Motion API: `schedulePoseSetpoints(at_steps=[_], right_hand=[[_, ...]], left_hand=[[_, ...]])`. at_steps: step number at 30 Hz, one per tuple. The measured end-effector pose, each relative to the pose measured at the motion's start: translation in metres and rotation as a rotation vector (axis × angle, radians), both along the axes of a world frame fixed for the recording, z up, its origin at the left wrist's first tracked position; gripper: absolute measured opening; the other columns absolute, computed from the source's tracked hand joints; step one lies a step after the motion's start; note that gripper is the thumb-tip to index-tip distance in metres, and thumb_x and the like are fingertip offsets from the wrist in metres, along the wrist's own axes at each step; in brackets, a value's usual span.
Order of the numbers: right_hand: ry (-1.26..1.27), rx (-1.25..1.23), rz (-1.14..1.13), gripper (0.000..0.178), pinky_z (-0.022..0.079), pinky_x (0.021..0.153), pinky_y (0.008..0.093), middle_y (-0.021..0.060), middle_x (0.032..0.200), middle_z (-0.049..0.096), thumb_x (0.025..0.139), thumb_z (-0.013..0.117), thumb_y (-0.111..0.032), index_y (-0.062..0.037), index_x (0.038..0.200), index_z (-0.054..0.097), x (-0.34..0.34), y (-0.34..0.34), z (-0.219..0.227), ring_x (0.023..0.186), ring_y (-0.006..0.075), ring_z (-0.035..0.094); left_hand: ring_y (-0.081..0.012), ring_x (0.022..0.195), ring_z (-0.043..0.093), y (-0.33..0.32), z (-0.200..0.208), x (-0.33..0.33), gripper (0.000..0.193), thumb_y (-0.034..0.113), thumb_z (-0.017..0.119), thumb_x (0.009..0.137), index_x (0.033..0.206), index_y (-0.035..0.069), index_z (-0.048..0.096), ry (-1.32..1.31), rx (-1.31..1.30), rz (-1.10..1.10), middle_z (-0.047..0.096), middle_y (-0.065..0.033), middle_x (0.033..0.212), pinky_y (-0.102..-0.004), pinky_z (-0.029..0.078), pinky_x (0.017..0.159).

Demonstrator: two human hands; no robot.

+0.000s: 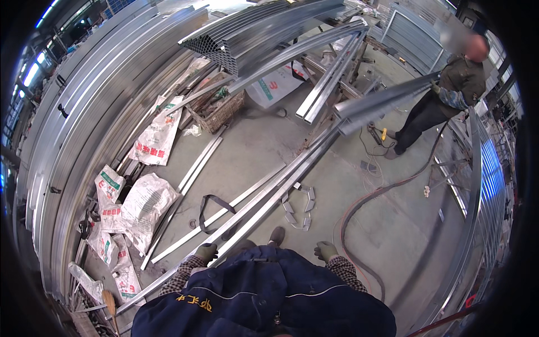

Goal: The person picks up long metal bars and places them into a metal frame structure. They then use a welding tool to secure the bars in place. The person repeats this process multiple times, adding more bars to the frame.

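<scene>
Silvery, straight-edged metal bars lie slantwise over smooth grey floor in the head view, running past my left hand from about one o'clock down to seven. That gloved hand overlaps them, fingers curled; I cannot tell whether it grips one. My right hand, gloved too, hangs apart from them with bent fingers, how tightly closed I cannot tell. Small grey metal pieces sit at its eleven o'clock, and a dark, flexible hose curves by from one o'clock to four. At my left hand's twelve, a black strap crosses a bar; crinkled white sacks slump at ten. A co-worker holds a long folded metal profile at my right hand's one o'clock.
</scene>
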State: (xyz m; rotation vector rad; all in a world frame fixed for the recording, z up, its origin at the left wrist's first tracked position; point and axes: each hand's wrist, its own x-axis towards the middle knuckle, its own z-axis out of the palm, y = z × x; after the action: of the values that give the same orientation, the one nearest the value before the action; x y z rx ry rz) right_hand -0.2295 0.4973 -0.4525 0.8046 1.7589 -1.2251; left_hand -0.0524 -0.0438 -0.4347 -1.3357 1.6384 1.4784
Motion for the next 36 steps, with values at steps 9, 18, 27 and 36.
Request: schedulePoseSetpoints(at_steps=[9, 18, 27, 36], right_hand=[[-0.094, 0.026, -0.109, 0.047, 0.058, 0.074, 0.0419, 0.0130, 0.111, 0.077, 0.103, 0.064, -0.034, -0.0052, 0.140, 0.060, -0.008, -0.002, -0.006, 0.091, 0.0261, 0.075], [0.072, 0.070, 0.298, 0.034, 0.055, 0.062, 0.0439, 0.0149, 0.105, 0.077, 0.101, 0.057, -0.027, -0.0049, 0.125, 0.065, 0.057, 0.048, -0.017, 0.084, 0.0284, 0.075], [-0.126, -0.081, -0.118, 0.047, 0.058, 0.067, 0.0394, 0.0139, 0.108, 0.077, 0.102, 0.067, -0.036, -0.0065, 0.139, 0.061, 0.054, -0.002, 0.001, 0.089, 0.0260, 0.076], [-0.321, 0.126, -0.205, 0.041, 0.057, 0.073, 0.0391, 0.0087, 0.107, 0.078, 0.102, 0.062, -0.036, -0.0060, 0.128, 0.068, -0.021, -0.029, 0.015, 0.089, 0.0205, 0.075]], left_hand=[[-0.0362, 0.082, 0.073, -0.032, -0.045, -0.109, 0.031, 0.032, 0.065, 0.103, 0.119, 0.006, 0.061, -0.024, 0.181, -0.158, 0.072, -0.0191, 0.098, -0.0488, 0.058, 0.067], [-0.0168, 0.062, 0.064, -0.134, -0.020, -0.458, 0.054, 0.056, 0.064, 0.102, 0.105, 0.002, 0.068, 0.532, -0.258, 0.177, 0.065, -0.0057, 0.081, -0.0333, 0.051, 0.054], [-0.0372, 0.154, 0.041, -0.164, 0.089, -0.687, 0.097, 0.064, 0.072, 0.090, 0.159, 0.002, 0.045, 0.610, -1.149, -0.472, 0.044, -0.0248, 0.164, -0.0444, 0.034, 0.127], [-0.0372, 0.124, 0.068, -0.133, 0.123, -0.754, 0.089, 0.063, 0.082, 0.079, 0.141, 0.004, 0.059, 0.299, -0.800, -0.990, 0.072, -0.0232, 0.128, -0.0467, 0.053, 0.107]])
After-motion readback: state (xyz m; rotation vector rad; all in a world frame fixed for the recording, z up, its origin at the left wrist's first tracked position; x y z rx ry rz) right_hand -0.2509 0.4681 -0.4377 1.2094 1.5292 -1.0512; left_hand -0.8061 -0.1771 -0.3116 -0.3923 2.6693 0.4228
